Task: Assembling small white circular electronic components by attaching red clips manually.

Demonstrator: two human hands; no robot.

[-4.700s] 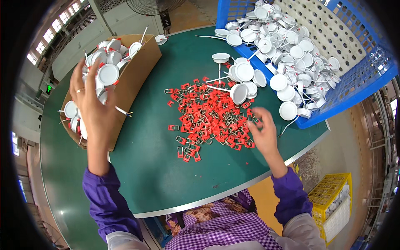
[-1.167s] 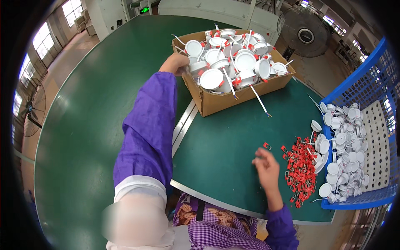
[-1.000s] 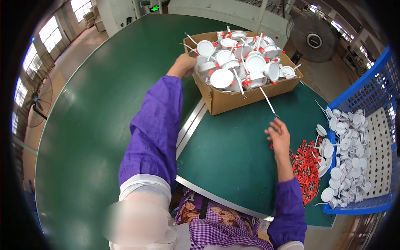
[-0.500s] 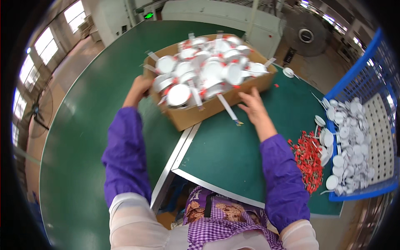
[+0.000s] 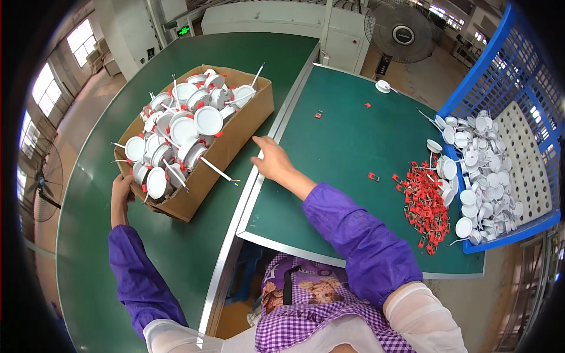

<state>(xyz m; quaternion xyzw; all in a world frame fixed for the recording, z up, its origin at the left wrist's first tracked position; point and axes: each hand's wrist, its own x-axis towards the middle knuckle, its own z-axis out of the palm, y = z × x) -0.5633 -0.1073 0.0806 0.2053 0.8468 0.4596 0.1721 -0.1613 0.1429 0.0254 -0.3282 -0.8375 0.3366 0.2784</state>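
Note:
A brown cardboard box (image 5: 228,140) sits at an angle on the green surface to the left. It is heaped with round white disc-shaped parts (image 5: 183,128) that carry red clips and white cables with bare wire ends. My left hand (image 5: 122,192) grips the box's near left corner, its fingers partly hidden behind the cardboard. Just off the box's right side, above the metal strip, my right hand (image 5: 274,159) is held with fingers apart and nothing in them.
A blue plastic basket (image 5: 511,237) of white discs with cables lies tipped at the right. Beside it is a pile of red clips (image 5: 425,206). One white disc (image 5: 383,86) and a few stray clips lie on the right-hand table (image 5: 329,206). A fan (image 5: 402,35) stands beyond.
The box has moved left and nearer, turned, and now rests wholly on the left surface. My left hand has stayed at its corner; my right hand has come away from its side.

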